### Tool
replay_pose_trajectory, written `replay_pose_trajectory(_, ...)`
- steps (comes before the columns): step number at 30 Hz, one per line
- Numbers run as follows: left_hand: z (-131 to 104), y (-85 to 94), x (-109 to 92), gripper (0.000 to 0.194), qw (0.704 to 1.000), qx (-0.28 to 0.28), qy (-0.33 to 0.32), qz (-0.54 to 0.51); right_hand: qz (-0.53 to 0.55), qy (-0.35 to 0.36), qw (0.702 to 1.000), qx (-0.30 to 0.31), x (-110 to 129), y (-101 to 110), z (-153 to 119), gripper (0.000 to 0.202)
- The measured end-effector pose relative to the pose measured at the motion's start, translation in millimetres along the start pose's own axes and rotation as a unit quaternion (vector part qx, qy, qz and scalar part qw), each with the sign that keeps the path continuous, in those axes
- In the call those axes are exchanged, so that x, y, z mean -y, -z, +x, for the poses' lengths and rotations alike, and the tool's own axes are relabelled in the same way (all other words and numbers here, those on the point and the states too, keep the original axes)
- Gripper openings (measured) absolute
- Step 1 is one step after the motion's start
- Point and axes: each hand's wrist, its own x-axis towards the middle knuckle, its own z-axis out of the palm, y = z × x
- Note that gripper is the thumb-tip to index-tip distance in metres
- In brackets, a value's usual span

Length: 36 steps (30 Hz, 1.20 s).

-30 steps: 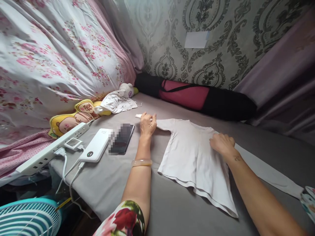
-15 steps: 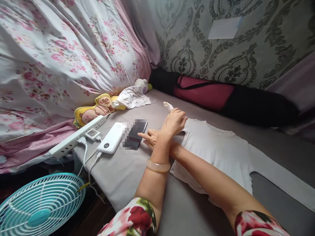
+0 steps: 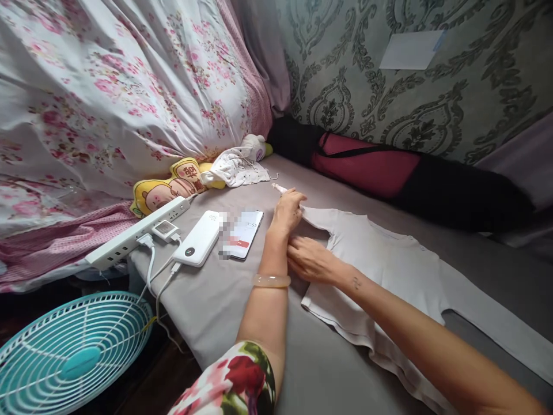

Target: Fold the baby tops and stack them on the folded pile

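A light grey long-sleeved shirt [image 3: 380, 259] lies spread on the grey bed surface. My left hand [image 3: 288, 212], with a pale bangle on its wrist, is closed round the shirt's left-side sleeve, whose bunched end [image 3: 279, 188] sticks out past the fingers. Just below it, my right hand [image 3: 311, 260] rests over the shirt's edge beside my left wrist, fingers curled together. Its fingertips are partly hidden, and whatever they hold, if anything, cannot be seen. A phone [image 3: 247, 233] with a lit screen lies left of my hands.
A white power bank [image 3: 199, 239] and a power strip [image 3: 138, 233] with cables lie at the left. A teal fan [image 3: 82, 360] stands below the bed edge. Behind are a yellow cushion [image 3: 162, 193], a white spotted cloth [image 3: 237, 167] and a long black-and-red bag [image 3: 367, 164].
My right hand has drawn back from the phone to the right, its pointing finger now folded in. The phone screen has turned from dark to lit. My left hand appears slightly lower and further left.
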Motion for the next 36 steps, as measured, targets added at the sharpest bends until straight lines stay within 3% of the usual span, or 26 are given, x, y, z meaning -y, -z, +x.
replay_pose_trajectory(3, 0.9, -2.2, 8.5, 0.052, 1.0, -0.019, 0.002, -0.001, -0.022, -0.04, 0.998, -0.042, -17.0, 9.8, -23.3, 0.032)
replay_pose_trajectory(7, -6.3, -7.7, 14.2, 0.051, 0.998, 0.02, 0.05, 0.035, -0.043, -0.226, 0.965, -0.127, -47.6, 17.7, -36.9, 0.034)
replay_pose_trajectory(10, -15.0, -12.2, 13.8, 0.047, 0.989, 0.071, 0.1, 0.084, -0.049, -0.346, 0.932, -0.101, -69.9, 15.8, -35.8, 0.041)
replay_pose_trajectory(15, -19.2, -9.6, 7.6, 0.039, 0.973, 0.099, 0.144, 0.148, -0.017, -0.457, 0.889, -0.022, -87.8, -1.4, -26.1, 0.059)
replay_pose_trajectory(22, -5.7, 5.7, -3.2, 0.036, 0.956, 0.021, 0.245, 0.162, 0.006, -0.483, 0.876, -0.004, -88.7, -15.4, -23.5, 0.067)
replay_pose_trajectory(25, 1.6, 9.7, -5.1, 0.039, 0.951, 0.021, 0.257, 0.173, 0.007, -0.483, 0.876, -0.014, -87.1, -15.9, -24.6, 0.066)
replay_pose_trajectory(28, 13.0, 14.1, 0.7, 0.035, 0.939, 0.062, 0.254, 0.225, 0.031, -0.479, 0.876, -0.046, -85.5, -15.0, -26.4, 0.065)
replay_pose_trajectory(33, 37.6, 25.3, 24.3, 0.032, 0.905, 0.203, 0.262, 0.266, 0.074, -0.49, 0.859, -0.124, -89.4, -15.1, -30.9, 0.064)
replay_pose_trajectory(36, 45.9, 31.2, 35.7, 0.018, 0.906, 0.23, 0.252, 0.25, 0.06, -0.487, 0.861, -0.132, -92.3, -17.5, -32.4, 0.059)
